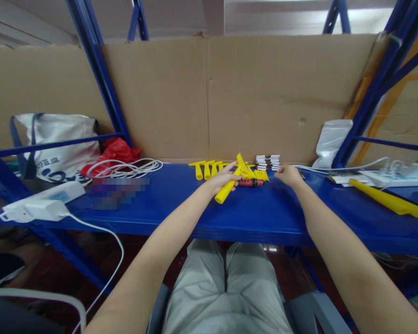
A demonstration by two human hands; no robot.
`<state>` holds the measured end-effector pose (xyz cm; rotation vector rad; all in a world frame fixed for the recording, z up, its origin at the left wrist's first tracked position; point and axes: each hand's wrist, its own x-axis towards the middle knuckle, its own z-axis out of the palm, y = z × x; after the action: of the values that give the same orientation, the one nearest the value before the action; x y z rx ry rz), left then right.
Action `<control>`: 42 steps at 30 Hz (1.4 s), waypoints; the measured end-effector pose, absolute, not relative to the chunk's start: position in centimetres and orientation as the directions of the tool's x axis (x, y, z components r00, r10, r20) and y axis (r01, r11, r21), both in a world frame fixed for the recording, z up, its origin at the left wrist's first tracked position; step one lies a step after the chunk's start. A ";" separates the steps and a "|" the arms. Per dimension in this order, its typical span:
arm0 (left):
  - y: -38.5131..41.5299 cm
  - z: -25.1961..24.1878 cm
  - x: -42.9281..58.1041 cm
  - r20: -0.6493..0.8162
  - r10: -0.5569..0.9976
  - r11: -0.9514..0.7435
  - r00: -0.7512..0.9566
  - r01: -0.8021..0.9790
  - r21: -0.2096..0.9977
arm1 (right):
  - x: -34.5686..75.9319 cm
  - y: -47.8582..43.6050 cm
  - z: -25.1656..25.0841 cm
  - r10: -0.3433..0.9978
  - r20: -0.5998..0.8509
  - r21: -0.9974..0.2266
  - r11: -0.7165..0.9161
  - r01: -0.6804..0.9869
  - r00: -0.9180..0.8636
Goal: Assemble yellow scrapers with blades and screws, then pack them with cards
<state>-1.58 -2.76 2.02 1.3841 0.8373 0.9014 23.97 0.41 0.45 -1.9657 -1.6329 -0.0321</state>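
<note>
My left hand (223, 180) is closed around the round handle of a yellow T-shaped tool (225, 191), which looks like a scraper and slants with its wide head up and away from me. Farther right, my right hand (288, 175) has its fingers pinched together just above the table; whatever is in them is hidden. Beside it stands a stack of small white and dark packets (267, 162). Between my hands lie several small yellow pieces (261, 175) and a red and black tool (251, 183). Several more yellow T-shaped tools (206, 170) lie in a row behind my left hand.
The blue table (174, 199) ends at a cardboard wall (257, 93). To the left are a power strip (45, 199), coiled white cable (135, 168), a red bag (116, 153) and a cloth bag (62, 144). Rightward lie a long yellow piece (386, 198) and another power strip (397, 178).
</note>
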 end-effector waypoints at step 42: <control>-2.7 0.2 -0.7 -0.039 0.761 0.133 0.647 -0.096 0.987 | 17.5 -1.0 1.0 0.852 0.504 -0.781 0.519 0.347 -0.141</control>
<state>-0.72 -2.65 0.22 1.2988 0.6377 0.6869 17.48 -0.98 1.01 -1.0168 -1.7203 0.6078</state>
